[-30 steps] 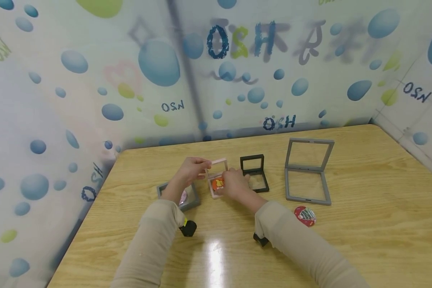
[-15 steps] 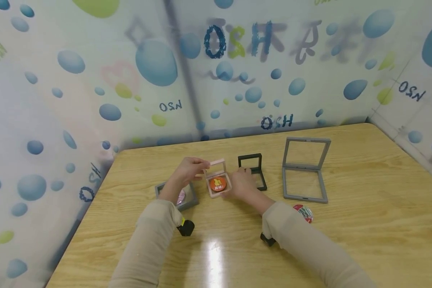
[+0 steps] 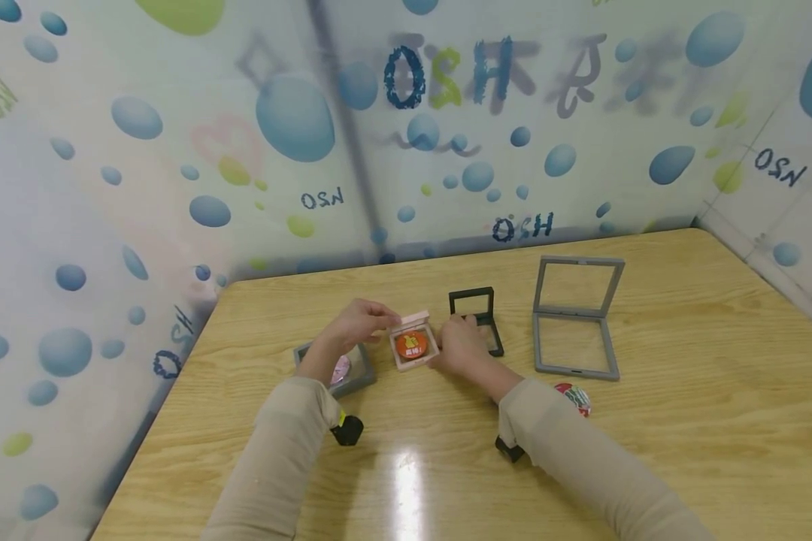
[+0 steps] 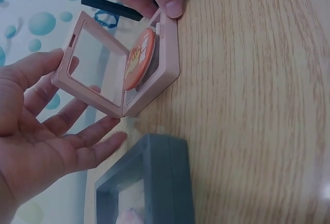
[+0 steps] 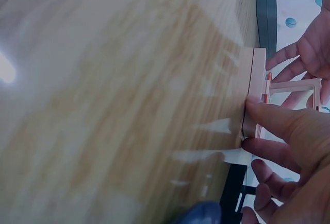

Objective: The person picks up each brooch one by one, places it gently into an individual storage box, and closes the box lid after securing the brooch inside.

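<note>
A small pink display case (image 3: pixel 417 363) stands open on the table, its lid tilted up. Inside its base lies a round red badge (image 3: pixel 411 344) with a yellow figure and white lettering. My left hand (image 3: pixel 360 324) pinches the lid (image 4: pixel 98 98) between thumb and fingers, as the left wrist view shows, its other fingers spread behind. At the opposite side, my right hand (image 3: pixel 467 349) holds the edge of the base with thumb and index finger (image 5: pixel 273 152). That right hand partly hides an open black case (image 3: pixel 472 291) behind it.
A grey case (image 3: pixel 360 385) with a pink badge (image 3: pixel 340 370) in it lies left of the pink case, partly under my left forearm. A larger grey case (image 3: pixel 577 372) stands open at right. A red and green badge (image 3: pixel 575 398) lies near my right sleeve.
The pink case's lid has tilted down toward its base, with my left hand on it. My right hand has moved right, off the badge to the case's side edge, uncovering the badge.
</note>
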A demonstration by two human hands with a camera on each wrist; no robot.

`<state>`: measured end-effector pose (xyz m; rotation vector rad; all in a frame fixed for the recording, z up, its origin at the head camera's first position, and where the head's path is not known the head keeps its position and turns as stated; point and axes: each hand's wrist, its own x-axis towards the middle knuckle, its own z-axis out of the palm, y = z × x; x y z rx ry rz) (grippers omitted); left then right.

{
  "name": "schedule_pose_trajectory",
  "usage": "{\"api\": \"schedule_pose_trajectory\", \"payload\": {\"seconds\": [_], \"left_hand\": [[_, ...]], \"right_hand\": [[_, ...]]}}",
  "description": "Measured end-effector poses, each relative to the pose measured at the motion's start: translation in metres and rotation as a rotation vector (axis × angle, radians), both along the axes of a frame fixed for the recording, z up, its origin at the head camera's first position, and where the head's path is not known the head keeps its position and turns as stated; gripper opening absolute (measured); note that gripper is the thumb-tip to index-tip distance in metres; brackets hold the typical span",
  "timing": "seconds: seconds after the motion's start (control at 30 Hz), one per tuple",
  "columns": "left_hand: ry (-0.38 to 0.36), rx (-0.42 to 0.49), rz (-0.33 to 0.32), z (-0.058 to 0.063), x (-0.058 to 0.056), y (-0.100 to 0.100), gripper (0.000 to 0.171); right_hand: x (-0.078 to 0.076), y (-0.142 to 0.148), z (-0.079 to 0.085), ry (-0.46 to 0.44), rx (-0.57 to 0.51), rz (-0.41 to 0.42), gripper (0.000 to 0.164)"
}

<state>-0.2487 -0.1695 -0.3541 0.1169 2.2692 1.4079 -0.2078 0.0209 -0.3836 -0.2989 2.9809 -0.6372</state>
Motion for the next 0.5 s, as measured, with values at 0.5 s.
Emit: {"api": "schedule_pose_trajectory", "payload": {"seconds": [0.5], "left_hand": [[0.095,-0.156,-0.137,-0.0037,0.0023,0.0009,0.037]], "right_hand": [[-0.0018,0.0048,-0.0027,0.022,-0.048,0.037,0.021]]}}
